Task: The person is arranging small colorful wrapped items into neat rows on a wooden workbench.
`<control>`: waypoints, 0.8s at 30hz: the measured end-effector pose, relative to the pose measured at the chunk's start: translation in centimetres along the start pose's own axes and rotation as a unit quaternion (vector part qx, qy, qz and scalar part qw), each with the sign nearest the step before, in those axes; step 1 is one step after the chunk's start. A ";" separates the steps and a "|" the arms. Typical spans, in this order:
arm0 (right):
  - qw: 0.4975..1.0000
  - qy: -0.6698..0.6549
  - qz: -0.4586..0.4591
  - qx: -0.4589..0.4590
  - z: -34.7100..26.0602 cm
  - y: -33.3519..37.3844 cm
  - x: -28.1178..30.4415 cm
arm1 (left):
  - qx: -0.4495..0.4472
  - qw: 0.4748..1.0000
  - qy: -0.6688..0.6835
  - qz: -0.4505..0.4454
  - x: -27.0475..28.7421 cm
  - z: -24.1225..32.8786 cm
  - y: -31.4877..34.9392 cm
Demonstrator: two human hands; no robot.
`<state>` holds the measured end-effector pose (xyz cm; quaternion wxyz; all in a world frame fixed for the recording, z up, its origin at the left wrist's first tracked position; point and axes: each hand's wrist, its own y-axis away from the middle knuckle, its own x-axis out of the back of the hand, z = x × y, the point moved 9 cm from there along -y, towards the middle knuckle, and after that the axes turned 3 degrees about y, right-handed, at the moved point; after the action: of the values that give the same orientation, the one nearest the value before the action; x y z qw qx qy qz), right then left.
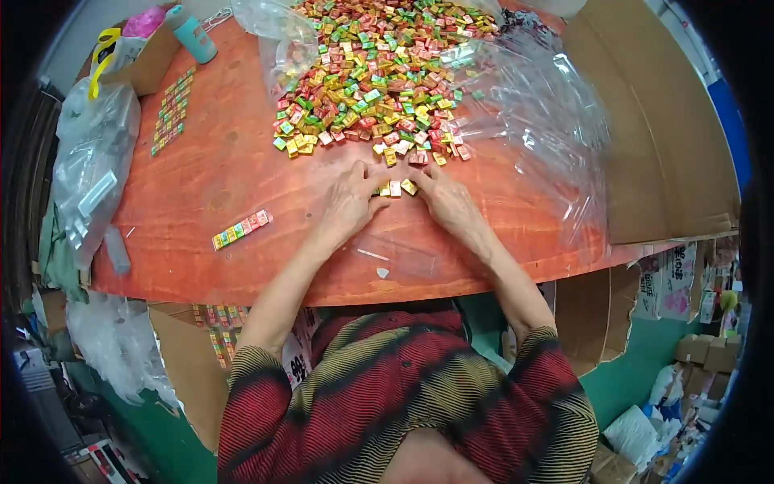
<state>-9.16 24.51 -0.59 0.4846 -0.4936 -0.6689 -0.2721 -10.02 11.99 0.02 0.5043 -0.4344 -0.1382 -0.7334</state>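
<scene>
Close to the edge of the big pile, my two hands face each other over a short row of small yellow-and-white boxes (395, 189). My left hand (350, 198) is closed at the row's left end, thumb and fingers bent around it. At the other end my right hand (448, 203) pinches a yellow box (409, 187) that sits slightly tilted. The fingers partly hide the row. Beyond them spreads the pile of small boxes (379, 89) in red, yellow, green and pink. Clear plastic pieces (403, 256) lie on the table nearer my body.
On the red table (242, 177), a finished-looking strip of boxes (240, 229) lies left, with several rows (171, 113) farther back. Clear plastic sleeves (532, 113) cover the right side beside a cardboard flap (653, 121). A blue bottle (192, 34) and plastic bag (93, 161) stand left.
</scene>
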 end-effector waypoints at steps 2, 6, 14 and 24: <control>0.997 -0.074 0.021 0.010 0.4 0.1 0.4 | -0.011 1.000 -0.004 0.012 0.1 0.1 0.0; 0.998 -0.021 0.001 -0.052 1.9 0.1 0.9 | -0.016 1.000 -0.002 0.015 0.2 0.0 0.2; 0.998 -0.004 0.006 -0.054 2.3 -0.5 -0.8 | -0.010 1.000 0.000 0.019 0.2 0.0 0.1; 0.991 -0.040 0.095 0.086 -2.0 -0.4 2.2 | 0.017 0.999 0.030 -0.020 0.5 0.0 0.1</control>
<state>-8.81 23.55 2.25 0.5222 -0.5215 -0.6587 -0.1463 -10.00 11.61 0.35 0.5007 -0.4001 -0.1444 -0.7539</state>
